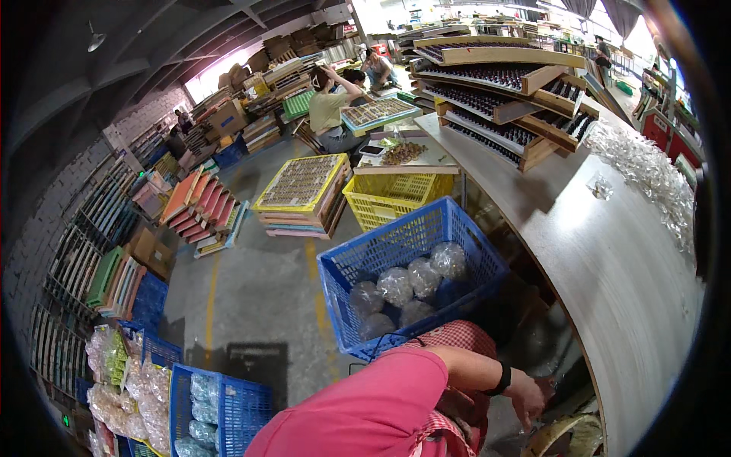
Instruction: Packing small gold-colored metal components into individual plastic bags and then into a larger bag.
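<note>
— What is that hand (531, 397) after, down under the near edge of the long pale wooden table (609, 259)?

— It reaches toward a round shallow woven basket (567, 436) on the floor there, the nearest thing to it. Whether the fingers are spread or pinching, I cannot tell; they point away into shadow.

— How would it handle?

— Light and stiff, I'd judge, a bit springy; best taken by the rim.

— And the other hand?

— Out of sight, hidden behind the pink sleeve (365, 411). Half the basket is cut off by the picture's edge.

— The blue plastic crate (411, 266)?

— On the floor just left of the table, holding clear bags; their contents are too blurred to name.
</note>
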`<state>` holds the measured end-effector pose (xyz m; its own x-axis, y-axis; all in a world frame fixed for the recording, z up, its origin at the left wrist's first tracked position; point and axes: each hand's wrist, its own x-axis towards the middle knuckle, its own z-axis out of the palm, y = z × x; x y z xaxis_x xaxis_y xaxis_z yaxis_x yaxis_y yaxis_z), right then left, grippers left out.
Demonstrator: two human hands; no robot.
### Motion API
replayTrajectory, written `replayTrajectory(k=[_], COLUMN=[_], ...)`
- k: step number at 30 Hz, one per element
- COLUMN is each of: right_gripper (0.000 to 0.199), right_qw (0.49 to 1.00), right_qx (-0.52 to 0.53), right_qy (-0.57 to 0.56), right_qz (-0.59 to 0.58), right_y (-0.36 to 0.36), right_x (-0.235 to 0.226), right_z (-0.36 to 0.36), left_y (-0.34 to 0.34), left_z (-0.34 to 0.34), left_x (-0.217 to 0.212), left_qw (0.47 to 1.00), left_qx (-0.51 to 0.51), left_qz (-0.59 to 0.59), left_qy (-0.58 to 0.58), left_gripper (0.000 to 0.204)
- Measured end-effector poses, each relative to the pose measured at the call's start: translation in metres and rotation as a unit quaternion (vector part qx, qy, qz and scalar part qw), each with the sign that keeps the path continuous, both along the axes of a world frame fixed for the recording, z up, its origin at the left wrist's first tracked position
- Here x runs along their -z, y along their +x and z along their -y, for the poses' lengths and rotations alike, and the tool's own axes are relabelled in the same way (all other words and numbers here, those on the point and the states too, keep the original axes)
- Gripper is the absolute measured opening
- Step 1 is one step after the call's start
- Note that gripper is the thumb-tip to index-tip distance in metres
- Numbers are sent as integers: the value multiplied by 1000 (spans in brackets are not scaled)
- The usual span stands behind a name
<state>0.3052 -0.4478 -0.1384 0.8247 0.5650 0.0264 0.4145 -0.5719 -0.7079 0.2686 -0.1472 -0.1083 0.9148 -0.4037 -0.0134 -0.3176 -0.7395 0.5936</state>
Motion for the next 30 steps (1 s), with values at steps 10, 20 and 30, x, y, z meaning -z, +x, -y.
replayTrajectory(k=[10,20,30], right_gripper=[35,36,42], right_qw=[958,872,944], right_qx=[72,315,172], right_qy=[181,292,154], right_qz=[-211,-236,-236], right_y=[64,130,73], right_x=[105,29,-66], right_z=[-125,92,60], left_y=[63,100,35], left_z=[47,18,7], left_x=[35,-31,-74], left_qw=[985,986,987], left_qx=[-134,20,-115], left_qz=[111,-149,-5], left_qy=[2,74,-112], left_gripper=[52,47,21])
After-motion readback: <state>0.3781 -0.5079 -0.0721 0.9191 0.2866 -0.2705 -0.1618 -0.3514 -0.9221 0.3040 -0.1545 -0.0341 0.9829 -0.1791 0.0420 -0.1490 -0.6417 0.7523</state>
